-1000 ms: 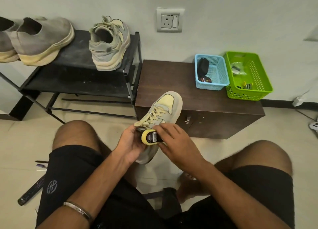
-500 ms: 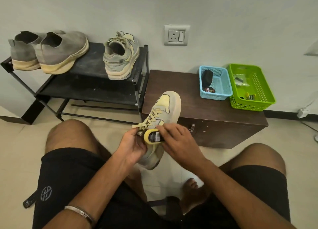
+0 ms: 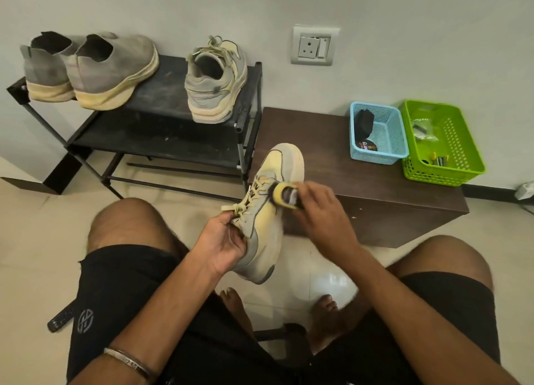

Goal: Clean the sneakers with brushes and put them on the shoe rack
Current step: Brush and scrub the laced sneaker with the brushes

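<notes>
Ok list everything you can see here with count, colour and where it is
sneaker: 1, yellow-grey, held over the lap
brush: 1, yellow, on the sneaker's side
rack: 1, black, left by the wall
rack sneaker: 1, yellow-grey, rack's right end
slip-ons: 2, grey, rack's left end
cabinet: 1, brown, right of the rack
blue basket: 1, on the cabinet
green basket: 1, beside the blue one
socket: 1, grey, on the wall
left hand: grips the sneaker
right hand: holds the brush

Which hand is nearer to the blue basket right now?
Right. The right hand grips the brush against the held sneaker, below and left of the blue basket. The left hand holds the sneaker's heel end, farther left and lower.
</notes>
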